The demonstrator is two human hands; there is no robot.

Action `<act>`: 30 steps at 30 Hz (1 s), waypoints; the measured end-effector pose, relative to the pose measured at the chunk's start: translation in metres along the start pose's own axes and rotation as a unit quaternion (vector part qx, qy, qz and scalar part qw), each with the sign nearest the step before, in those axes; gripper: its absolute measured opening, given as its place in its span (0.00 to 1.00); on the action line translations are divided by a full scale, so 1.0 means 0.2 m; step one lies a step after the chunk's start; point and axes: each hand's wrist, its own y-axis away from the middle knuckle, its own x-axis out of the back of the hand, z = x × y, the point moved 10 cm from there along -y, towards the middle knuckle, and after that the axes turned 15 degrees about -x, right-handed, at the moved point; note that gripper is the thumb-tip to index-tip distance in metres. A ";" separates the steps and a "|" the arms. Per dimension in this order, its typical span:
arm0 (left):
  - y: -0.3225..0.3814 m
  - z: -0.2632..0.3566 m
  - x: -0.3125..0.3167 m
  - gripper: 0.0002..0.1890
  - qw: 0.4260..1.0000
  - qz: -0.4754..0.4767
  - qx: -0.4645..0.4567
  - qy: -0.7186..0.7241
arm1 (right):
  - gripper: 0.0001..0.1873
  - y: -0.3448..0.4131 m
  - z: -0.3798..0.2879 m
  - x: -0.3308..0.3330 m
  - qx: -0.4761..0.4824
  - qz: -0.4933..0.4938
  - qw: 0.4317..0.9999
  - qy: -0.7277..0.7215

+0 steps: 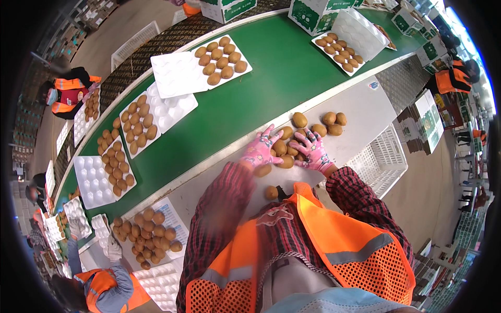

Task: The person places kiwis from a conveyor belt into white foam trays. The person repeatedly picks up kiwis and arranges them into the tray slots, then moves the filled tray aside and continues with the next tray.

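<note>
Both hands wear pink flowered gloves and rest around a loose group of kiwifruit [279,148] on the grey worktop [362,105]. On the group's left side, my left hand [262,148] has its fingers spread. My right hand [312,150] lies over the right side of the group, fingers apart, partly covering some fruit. More kiwifruit [334,130] lie just beyond it. A single kiwifruit [271,192] sits close to my body. On the green conveyor belt [270,78] beyond is a white moulded tray filled with kiwifruit [222,62], overlapping an unfilled tray [178,74].
A white plastic crate [377,160] stands right of the worktop. Cartons [319,17] and another filled tray [339,54] are on the belt's far part. At lower left, a co-worker in an orange vest [103,287] stands by a kiwifruit pile [148,232]. Other workers stand around the line.
</note>
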 end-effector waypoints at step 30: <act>0.80 -0.17 -0.13 0.36 0.948 0.302 0.010 0.100 | 0.36 0.28 -0.69 -0.24 0.021 0.030 0.999 0.019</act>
